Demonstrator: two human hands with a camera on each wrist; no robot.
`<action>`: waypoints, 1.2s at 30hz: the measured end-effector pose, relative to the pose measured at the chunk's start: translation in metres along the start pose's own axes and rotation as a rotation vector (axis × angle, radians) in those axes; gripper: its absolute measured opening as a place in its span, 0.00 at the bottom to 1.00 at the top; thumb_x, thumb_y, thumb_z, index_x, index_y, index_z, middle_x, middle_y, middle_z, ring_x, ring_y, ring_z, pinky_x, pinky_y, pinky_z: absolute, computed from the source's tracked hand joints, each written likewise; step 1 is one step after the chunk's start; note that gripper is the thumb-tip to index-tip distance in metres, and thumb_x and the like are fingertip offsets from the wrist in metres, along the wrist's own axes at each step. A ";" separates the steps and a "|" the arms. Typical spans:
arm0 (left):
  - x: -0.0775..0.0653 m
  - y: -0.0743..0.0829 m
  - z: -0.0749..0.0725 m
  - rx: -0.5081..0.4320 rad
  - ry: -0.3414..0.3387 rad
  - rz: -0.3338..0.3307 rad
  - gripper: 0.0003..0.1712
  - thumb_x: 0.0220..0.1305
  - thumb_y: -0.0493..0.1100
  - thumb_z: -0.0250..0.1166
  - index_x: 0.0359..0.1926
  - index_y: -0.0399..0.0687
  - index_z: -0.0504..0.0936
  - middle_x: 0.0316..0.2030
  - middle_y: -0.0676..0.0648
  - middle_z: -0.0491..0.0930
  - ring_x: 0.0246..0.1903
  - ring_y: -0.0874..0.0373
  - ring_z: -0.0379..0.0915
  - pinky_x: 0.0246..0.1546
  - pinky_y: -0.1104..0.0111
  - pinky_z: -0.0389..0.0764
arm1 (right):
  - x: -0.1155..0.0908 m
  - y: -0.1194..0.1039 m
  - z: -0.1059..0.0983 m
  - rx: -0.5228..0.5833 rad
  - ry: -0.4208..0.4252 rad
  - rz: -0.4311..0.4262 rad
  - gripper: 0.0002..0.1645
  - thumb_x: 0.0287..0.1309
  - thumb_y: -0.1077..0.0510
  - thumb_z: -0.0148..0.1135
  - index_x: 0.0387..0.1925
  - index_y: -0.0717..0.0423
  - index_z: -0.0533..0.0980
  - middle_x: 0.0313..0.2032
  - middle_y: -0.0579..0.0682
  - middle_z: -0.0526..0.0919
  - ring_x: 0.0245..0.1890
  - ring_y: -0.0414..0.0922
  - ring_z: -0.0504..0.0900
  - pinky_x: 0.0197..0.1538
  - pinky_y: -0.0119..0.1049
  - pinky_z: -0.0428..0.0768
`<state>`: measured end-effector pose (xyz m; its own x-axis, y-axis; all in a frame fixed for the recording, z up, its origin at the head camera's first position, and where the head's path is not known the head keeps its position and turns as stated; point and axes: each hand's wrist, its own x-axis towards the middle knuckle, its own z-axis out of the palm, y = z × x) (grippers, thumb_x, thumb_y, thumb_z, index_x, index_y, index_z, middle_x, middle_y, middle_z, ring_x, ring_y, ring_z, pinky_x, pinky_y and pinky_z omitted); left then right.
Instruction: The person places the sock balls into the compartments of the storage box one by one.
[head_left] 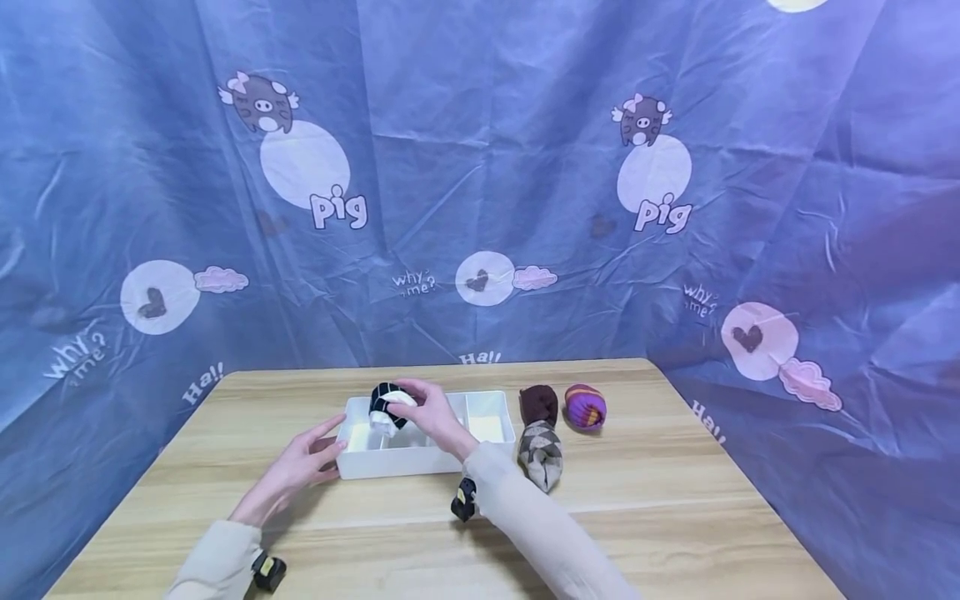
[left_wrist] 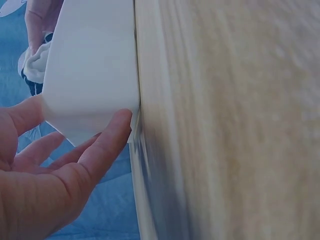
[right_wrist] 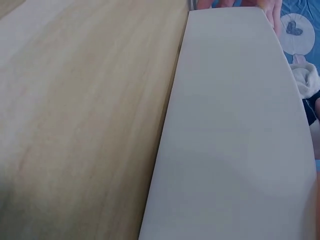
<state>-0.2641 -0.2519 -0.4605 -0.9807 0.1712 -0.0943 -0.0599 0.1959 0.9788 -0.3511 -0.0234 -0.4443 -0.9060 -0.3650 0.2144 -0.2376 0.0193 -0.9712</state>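
Note:
Over the left part of a white divided box (head_left: 412, 461), my right hand (head_left: 435, 417) grips a rolled sock (head_left: 386, 404), black with white lines and a white part. In the right wrist view, the rolled sock (right_wrist: 306, 82) is partly visible at the right edge, beyond the box wall. My left hand (head_left: 303, 458) holds the box's left end. The left wrist view shows that hand's fingers (left_wrist: 107, 142) against the box corner, one low near the tabletop. The box has several compartments, some partly hidden behind my right hand.
Right of the box lie a dark brown rolled sock (head_left: 538, 404), a grey-and-brown diamond-patterned rolled sock (head_left: 541, 454) and a purple striped rolled sock (head_left: 585, 407). They rest on a wooden table (head_left: 645, 517). A blue printed curtain (head_left: 480, 208) hangs behind it.

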 end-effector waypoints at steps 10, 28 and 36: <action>0.002 0.000 -0.003 -0.001 0.010 -0.017 0.38 0.73 0.40 0.56 0.77 0.43 0.48 0.67 0.20 0.55 0.60 0.37 0.71 0.55 0.51 0.81 | -0.005 -0.017 0.004 -0.021 0.011 0.011 0.27 0.55 0.66 0.68 0.58 0.65 0.75 0.55 0.61 0.82 0.51 0.49 0.82 0.55 0.34 0.82; 0.003 0.001 -0.005 -0.022 -0.006 -0.017 0.40 0.72 0.40 0.57 0.77 0.42 0.47 0.66 0.20 0.57 0.57 0.42 0.73 0.56 0.51 0.81 | 0.010 -0.001 0.026 -0.040 0.031 -0.036 0.26 0.54 0.63 0.71 0.56 0.60 0.78 0.51 0.56 0.85 0.47 0.42 0.83 0.51 0.29 0.83; 0.004 0.003 -0.003 -0.023 -0.007 -0.013 0.40 0.73 0.41 0.57 0.77 0.42 0.47 0.66 0.21 0.59 0.56 0.44 0.74 0.56 0.52 0.81 | 0.010 -0.002 0.037 -0.111 0.063 -0.028 0.25 0.51 0.61 0.74 0.52 0.61 0.80 0.46 0.52 0.87 0.44 0.39 0.84 0.48 0.25 0.82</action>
<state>-0.2685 -0.2538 -0.4576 -0.9785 0.1753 -0.1083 -0.0770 0.1761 0.9814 -0.3464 -0.0614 -0.4438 -0.9177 -0.3080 0.2509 -0.2975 0.1144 -0.9479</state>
